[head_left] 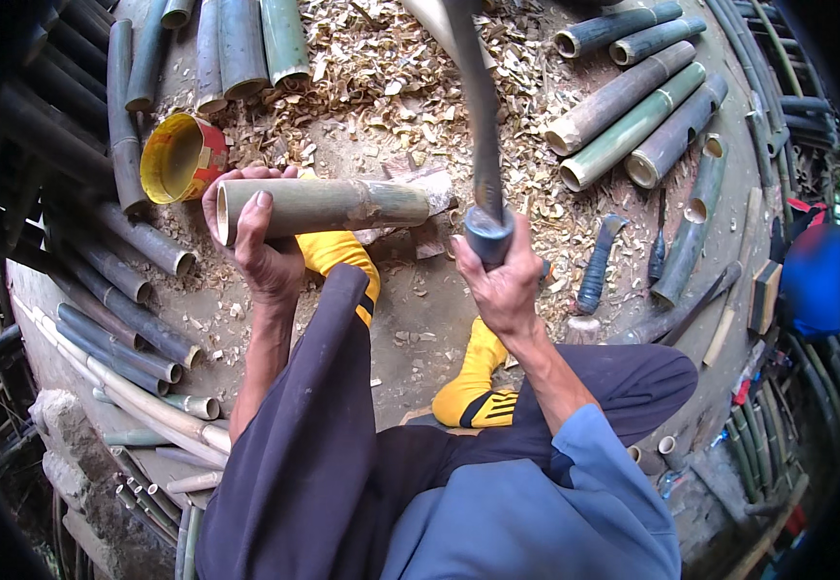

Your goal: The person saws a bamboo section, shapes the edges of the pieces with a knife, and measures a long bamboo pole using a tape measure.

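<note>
A bamboo tube (328,206) lay crosswise above the middle of the floor (405,304), before the person's knees, its right end over a pale wooden block (427,240); whether they touched could not be told. The left hand (263,232) had its fingers clamped round the tube's left end, thumb on the near side. The right hand (500,282) had its fingers closed round the blue handle of a long knife (485,145), its blade upright just beyond the tube's right end. The step in hand seemed to be shaving or trimming; the next move called for a firm left grip, well away from the blade. Outward, shavings (381,87) covered the floor toward its far edge, and more bamboo tubes (634,128) lay toward its right and left edges.
</note>
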Demonstrator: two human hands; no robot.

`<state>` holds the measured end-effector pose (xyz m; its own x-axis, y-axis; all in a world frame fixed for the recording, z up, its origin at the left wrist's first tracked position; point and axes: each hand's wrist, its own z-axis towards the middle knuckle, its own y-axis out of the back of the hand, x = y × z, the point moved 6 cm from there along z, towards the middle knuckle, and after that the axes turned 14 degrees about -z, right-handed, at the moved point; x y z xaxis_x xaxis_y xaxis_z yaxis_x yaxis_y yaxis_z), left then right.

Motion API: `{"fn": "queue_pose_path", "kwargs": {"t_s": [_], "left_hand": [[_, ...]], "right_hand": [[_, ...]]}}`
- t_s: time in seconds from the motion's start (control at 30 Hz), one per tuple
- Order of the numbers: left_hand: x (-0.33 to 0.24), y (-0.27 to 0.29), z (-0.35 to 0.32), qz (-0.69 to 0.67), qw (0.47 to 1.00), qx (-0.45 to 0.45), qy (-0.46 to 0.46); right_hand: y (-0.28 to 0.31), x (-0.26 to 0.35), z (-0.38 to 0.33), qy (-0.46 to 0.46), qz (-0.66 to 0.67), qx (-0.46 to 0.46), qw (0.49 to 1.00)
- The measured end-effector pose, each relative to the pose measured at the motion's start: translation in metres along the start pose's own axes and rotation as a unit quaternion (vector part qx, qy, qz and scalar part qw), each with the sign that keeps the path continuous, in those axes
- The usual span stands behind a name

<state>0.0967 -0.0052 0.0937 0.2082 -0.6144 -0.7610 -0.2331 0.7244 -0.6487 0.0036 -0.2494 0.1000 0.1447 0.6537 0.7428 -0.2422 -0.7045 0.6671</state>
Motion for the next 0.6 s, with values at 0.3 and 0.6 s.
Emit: {"fn": "queue_pose_path", "kwargs": {"t_s": [0.3, 0.6], "left_hand": [[-0.002, -0.003, -0.016, 0.038, 0.996, 0.078, -0.019], [-0.007, 0.004, -0.017, 0.050, 0.997, 0.064, 0.016]], "right_hand": [[-0.070, -0.084, -0.025, -0.137, -0.036, 0.200, 0.969], [-0.072, -0.081, -0.015, -0.029, -0.088, 0.138, 0.986]]}}
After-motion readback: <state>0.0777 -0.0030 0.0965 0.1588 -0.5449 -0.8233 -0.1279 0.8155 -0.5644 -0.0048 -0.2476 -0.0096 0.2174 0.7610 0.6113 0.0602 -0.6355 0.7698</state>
